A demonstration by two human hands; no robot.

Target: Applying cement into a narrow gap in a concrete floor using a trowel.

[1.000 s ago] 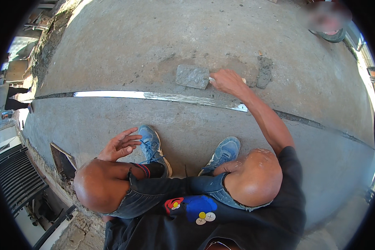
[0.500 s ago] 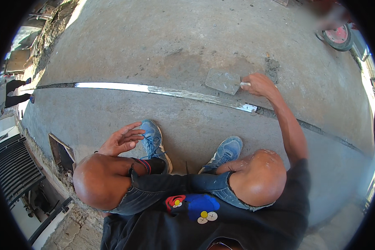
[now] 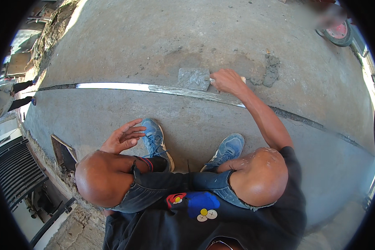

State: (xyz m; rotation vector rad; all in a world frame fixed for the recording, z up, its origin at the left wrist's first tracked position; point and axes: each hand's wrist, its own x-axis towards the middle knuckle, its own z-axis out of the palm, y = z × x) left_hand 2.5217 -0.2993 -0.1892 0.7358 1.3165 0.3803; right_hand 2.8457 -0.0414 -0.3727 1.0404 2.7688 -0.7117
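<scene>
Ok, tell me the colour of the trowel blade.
The trowel blade is a mottled grey, seen best in the head view.

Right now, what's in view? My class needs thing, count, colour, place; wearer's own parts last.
Concrete floor: one, grey, throughout
Trowel: one, grey, upper middle
Metal strip: one, silver, along floor seam
Cement patch: one, grey, right of trowel
Wheel: one, pink and black, top right
Barred panel: one, black, lower left
Framed opening: one, dark, left
Bystander's legs: two, black, far left
Clutter: uncountable, mixed, left edge
Shoes: two, blue, centre
Jeans: one pair, blue, bottom
Shirt: one, black, bottom
Knees: two, bare, lower middle
Left hand: one, bare, open, by shoe
Right hand: one, bare, gripping trowel
</scene>
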